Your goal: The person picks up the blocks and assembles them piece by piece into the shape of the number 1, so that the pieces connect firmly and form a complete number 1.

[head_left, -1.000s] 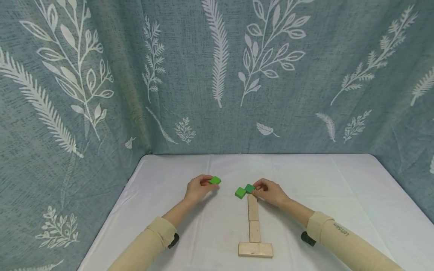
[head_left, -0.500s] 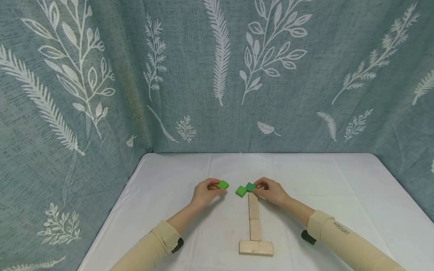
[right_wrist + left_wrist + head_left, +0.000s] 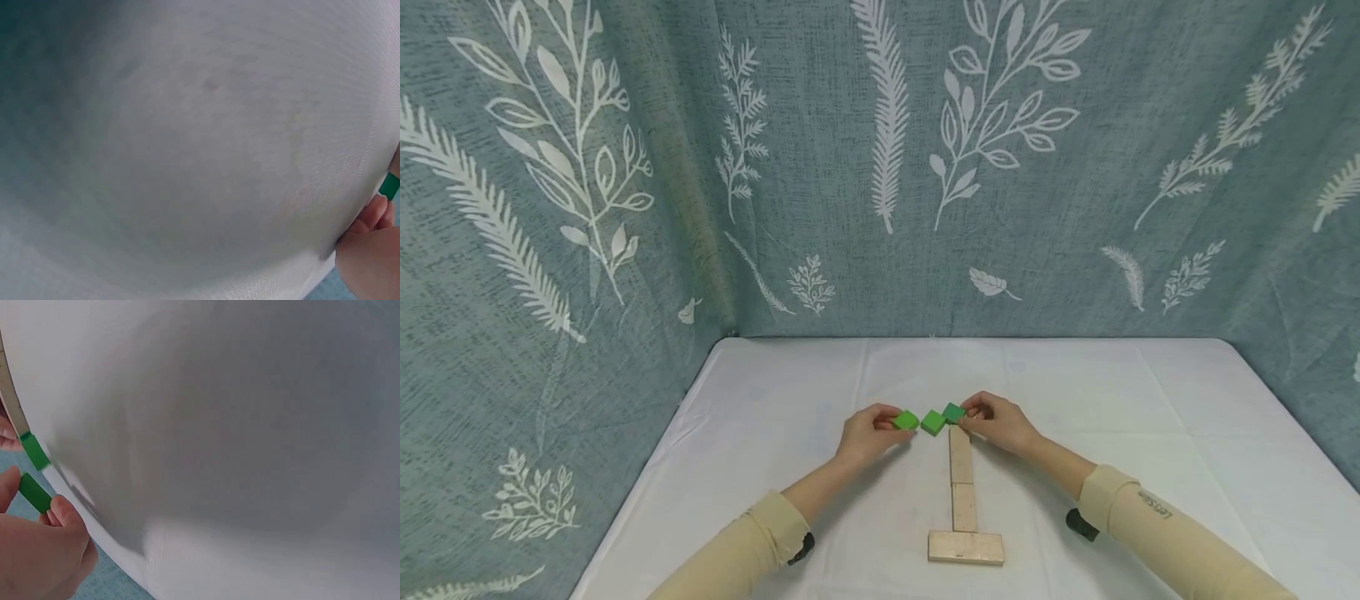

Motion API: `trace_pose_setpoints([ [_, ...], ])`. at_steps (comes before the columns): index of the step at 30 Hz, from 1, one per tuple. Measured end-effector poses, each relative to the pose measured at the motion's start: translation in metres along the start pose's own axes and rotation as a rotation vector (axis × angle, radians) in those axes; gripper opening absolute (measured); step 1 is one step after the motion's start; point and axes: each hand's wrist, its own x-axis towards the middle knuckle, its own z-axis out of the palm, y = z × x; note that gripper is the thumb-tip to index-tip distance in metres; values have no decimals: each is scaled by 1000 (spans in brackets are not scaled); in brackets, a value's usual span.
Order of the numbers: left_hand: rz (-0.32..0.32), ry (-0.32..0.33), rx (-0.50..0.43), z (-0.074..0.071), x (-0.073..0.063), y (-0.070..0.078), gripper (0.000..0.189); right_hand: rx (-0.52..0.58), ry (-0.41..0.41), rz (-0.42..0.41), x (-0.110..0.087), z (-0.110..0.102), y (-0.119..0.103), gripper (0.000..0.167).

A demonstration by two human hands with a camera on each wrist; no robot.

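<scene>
My left hand [image 3: 865, 437] pinches a light green square block [image 3: 906, 421] between thumb and fingers; the left wrist view shows this green block [image 3: 35, 493] held at its two ends. Just to its right a second green block [image 3: 933, 422] lies on the white cloth, with a small gap between them. Its right corner meets a darker green block [image 3: 953, 413], which my right hand [image 3: 1006, 427] pinches at its right side. That darker block sits at the far end of an upright line of wooden blocks [image 3: 961, 454]. Only a sliver of the darker block [image 3: 390, 186] shows in the right wrist view.
Closer to me, a wooden block [image 3: 966, 547] lies crosswise at the foot of the wooden line. White cloth covers the table [image 3: 1075, 375]. A blue-grey curtain [image 3: 820, 167] with white leaf prints hangs behind it and along the sides.
My left hand has carried its green block rightward and nearer to me, up close to the middle green block. The right hand has stayed at the darker block.
</scene>
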Motion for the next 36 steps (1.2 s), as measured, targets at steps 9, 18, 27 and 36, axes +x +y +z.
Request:
trace_pose_setpoints([
  [9, 42, 2, 30, 9, 1, -4, 36, -9, -5, -10, 1, -1, -1, 26],
  [18, 73, 2, 66, 15, 2, -4, 36, -18, -4, 0, 1, -2, -2, 27],
  [27, 98, -7, 84, 17, 0, -5, 37, -29, -8, -4, 1, -2, 0, 27],
  [36, 126, 6, 113, 18, 0, -4, 37, -21, -5, -1, 0, -2, -2, 27],
])
